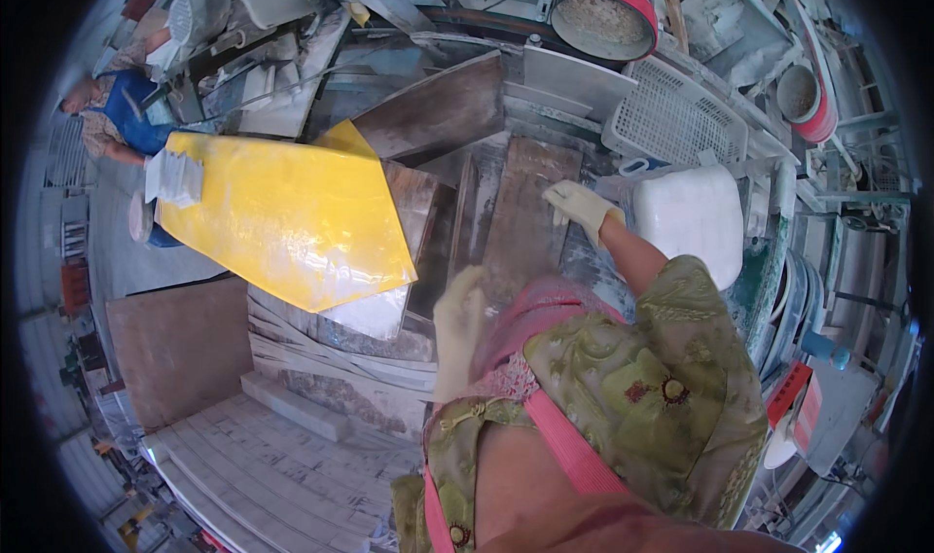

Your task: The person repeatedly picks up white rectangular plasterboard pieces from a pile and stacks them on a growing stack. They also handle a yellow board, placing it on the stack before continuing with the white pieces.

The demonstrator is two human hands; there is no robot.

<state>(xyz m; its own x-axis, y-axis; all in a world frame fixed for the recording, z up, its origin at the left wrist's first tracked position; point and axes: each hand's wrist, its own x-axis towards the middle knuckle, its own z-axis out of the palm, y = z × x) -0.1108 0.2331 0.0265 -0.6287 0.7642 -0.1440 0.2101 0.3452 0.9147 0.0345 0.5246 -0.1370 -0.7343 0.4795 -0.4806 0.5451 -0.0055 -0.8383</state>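
Note:
Both of my hands wear cream-coloured gloves. In front of me lies a long brown wooden board (528,208), dusty and scuffed, its near end blurred. My right hand (581,209) is at the board's right edge, fingers loosely bent and apart, with nothing seen in them. Near the board's lower left side is my left hand (459,320); its fingers are smeared and partly turned away, so its grip is unclear. Left of the board spreads a large glossy yellow sheet (292,217), with a stack of pale slabs (175,179) on its far left end.
To the right stand a white plastic container (689,224) and a perforated white basket (676,117). More brown boards (438,110) lean at the back, and another (180,349) stands at left. A person in a blue apron (131,110) is at upper left. Grey pans with red rims (605,26) sit above.

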